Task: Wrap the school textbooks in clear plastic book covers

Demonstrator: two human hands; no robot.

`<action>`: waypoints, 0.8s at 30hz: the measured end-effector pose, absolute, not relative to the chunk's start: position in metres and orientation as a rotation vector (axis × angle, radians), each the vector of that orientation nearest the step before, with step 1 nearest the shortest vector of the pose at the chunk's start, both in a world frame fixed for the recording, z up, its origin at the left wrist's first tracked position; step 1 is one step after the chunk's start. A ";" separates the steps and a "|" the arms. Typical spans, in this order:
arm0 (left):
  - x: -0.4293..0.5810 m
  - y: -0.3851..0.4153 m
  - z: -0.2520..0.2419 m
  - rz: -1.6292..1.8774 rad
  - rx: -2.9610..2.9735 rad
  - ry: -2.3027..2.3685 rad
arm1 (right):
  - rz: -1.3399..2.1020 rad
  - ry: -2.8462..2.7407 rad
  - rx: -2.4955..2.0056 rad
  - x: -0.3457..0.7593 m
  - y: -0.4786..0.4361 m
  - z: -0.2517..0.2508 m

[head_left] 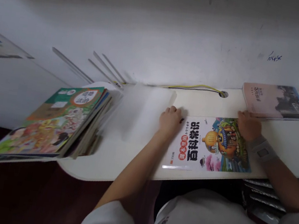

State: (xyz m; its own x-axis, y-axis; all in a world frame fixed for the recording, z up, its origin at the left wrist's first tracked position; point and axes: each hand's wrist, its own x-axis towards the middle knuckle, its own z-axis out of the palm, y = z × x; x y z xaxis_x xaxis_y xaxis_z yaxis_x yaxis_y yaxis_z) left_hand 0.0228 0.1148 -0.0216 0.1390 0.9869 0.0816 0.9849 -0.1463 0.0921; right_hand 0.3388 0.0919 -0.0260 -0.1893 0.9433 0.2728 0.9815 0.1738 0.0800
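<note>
A children's book with a white cover, large Chinese title and a yellow gourd-house picture lies on the white desk near its front edge. A glossy clear edge shows along its lower left. My left hand is closed at the book's upper left corner, fingers curled, with a small dark red bit beside them. At the upper right corner, my right hand is closed with curled fingers on the book's edge; a grey band circles that wrist. Left of my left hand lies a translucent plastic sheet, partly blurred.
A leaning stack of books, a green and orange one on top, overhangs the desk's left end. A pink history book lies back right. A yellow cable enters a desk hole by the wall. Packed items sit under the right side.
</note>
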 end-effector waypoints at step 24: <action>-0.024 0.060 -0.015 0.654 1.018 1.361 | -0.085 -2.473 -1.564 0.338 0.077 -0.068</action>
State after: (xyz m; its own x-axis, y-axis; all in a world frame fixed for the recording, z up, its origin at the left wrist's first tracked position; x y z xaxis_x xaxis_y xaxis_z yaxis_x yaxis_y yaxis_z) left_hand -0.0243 0.0596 -0.0146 0.1424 0.8693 -0.4733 0.1732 0.4489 0.8766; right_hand 0.3378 0.0771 -0.0676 -0.4125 0.8863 0.2105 0.8987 0.4337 -0.0654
